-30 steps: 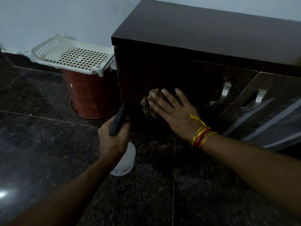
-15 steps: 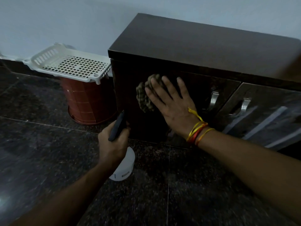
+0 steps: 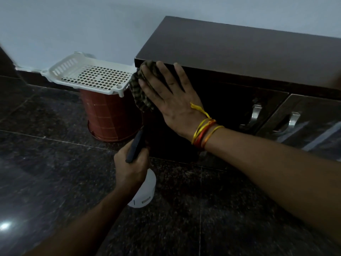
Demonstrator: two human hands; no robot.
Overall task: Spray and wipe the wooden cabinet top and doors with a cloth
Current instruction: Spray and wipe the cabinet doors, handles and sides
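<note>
1. Cabinet (image 3: 239, 52): dark wood, low, standing on the floor against a pale wall; flat top, glossy doors below.
2. Floor (image 3: 55, 182): dark speckled stone tiles with thin joints, a bright glint at lower left.
3. Tray (image 3: 88, 74): white plastic, perforated base and slotted rim, resting on top of the bucket, just left of the cabinet.
4. Bucket (image 3: 108, 115): red-brown, ribbed, apparently upside down on the floor, beside the cabinet's left end.
5. Right hand (image 3: 171, 100): laid flat, fingers straight and spread, pressing the cloth against the upper left corner of the cabinet front, fingertips up at the top edge; yellow and orange threads round the wrist.
6. Left hand (image 3: 131, 169): fingers curled round the neck of the spray bottle, low in front of the cabinet's left corner.
7. Spray bottle (image 3: 145, 193): white body below the fist, dark head jutting up toward the cabinet.
8. Cloth (image 3: 140, 93): striped, olive-brown, bunched; partly under the palm, rest showing at the left.
9. Door handles (image 3: 256, 115): two, metal, curved, right of the wiping hand.
</note>
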